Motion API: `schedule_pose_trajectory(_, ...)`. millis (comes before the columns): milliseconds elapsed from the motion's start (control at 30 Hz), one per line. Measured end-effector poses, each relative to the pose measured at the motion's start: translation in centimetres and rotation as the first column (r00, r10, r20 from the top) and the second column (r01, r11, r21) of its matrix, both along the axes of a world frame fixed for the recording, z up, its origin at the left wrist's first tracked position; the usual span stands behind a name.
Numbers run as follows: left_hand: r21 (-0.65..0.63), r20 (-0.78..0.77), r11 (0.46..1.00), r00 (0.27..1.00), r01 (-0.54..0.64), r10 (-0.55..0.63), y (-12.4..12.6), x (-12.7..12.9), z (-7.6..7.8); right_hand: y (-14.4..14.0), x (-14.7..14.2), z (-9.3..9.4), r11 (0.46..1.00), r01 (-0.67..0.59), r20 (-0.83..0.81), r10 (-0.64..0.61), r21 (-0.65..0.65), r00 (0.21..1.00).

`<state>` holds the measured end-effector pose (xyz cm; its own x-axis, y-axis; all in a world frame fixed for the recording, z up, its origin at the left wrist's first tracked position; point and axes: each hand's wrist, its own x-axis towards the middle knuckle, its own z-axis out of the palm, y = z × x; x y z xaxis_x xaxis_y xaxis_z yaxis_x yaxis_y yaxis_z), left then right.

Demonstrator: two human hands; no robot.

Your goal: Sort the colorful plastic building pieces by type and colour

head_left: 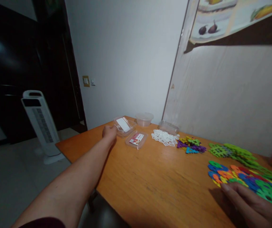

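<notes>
My left arm reaches far across the orange wooden table (150, 183). My left hand (109, 131) grips the near edge of a clear plastic box (124, 126) with a white label, lifted a little at the table's far corner. My right hand (252, 205) lies flat at the near right, its fingertips touching a heap of multicoloured flat plastic pieces (247, 182).
A clear lid with a red and white label (136, 139) lies beside the box. Behind stand a round clear tub (145, 119) and another clear box (168, 127). White pieces (163, 137), purple-yellow pieces (191, 145) and green pieces (235, 153) lie along the wall. A white tower fan (41, 125) stands on the floor at left.
</notes>
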<state>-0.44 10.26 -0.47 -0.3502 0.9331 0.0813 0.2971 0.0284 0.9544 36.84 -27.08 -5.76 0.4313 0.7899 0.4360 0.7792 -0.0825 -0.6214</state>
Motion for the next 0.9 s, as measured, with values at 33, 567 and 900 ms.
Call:
schedule_pose_trajectory(33, 0.039, -0.042, 0.999, 0.999, -0.019, 0.021, -0.4, 0.1, 0.2, -0.1, 0.0, 0.1, 0.999, -0.002, -0.001, 0.002, -0.038, 1.0)
schedule_pose_trajectory(567, 0.077, -0.927, 0.717, 0.315, 0.693, -0.205, -7.8, 6.3, -2.6, -1.3, -3.2, 1.3, 0.968, -0.102, -0.013, 0.102, -0.228, 0.995)
schedule_pose_trajectory(900, 0.122, -0.938, 0.759, 0.325, 0.639, -0.122, -7.2, 5.5, -2.8, -0.9, -3.7, 1.7, 0.964, -0.127, 0.001, 0.13, -0.233, 0.991)
